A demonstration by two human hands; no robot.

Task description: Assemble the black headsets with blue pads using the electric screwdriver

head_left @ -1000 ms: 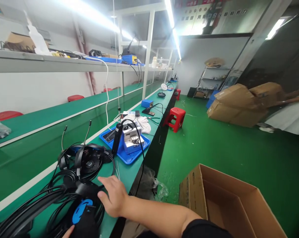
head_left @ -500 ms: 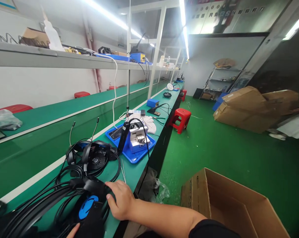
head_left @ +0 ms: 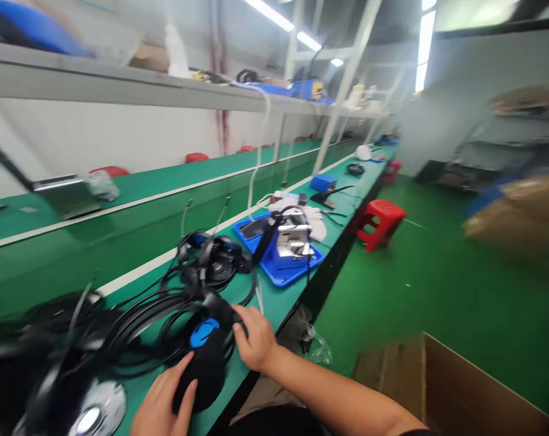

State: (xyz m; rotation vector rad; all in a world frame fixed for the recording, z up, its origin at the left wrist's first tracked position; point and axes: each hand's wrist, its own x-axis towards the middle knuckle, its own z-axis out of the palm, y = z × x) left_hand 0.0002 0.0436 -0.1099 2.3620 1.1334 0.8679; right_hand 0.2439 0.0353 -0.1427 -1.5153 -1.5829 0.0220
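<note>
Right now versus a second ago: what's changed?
View swung left. Left hand, earlier just a fingertip, now shows more fully, fingers on the black rounded piece. Right hand has brought thumb and index finger closer together at the edge of the black headset part; firm grip unclear. Unchanged: blue tray on the bench, red stool beside it.

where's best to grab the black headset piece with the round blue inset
The black headset piece is probably best gripped by its broad, rounded near end, from the person's side: that end faces the person, while looped black cables crowd its far left.
</note>
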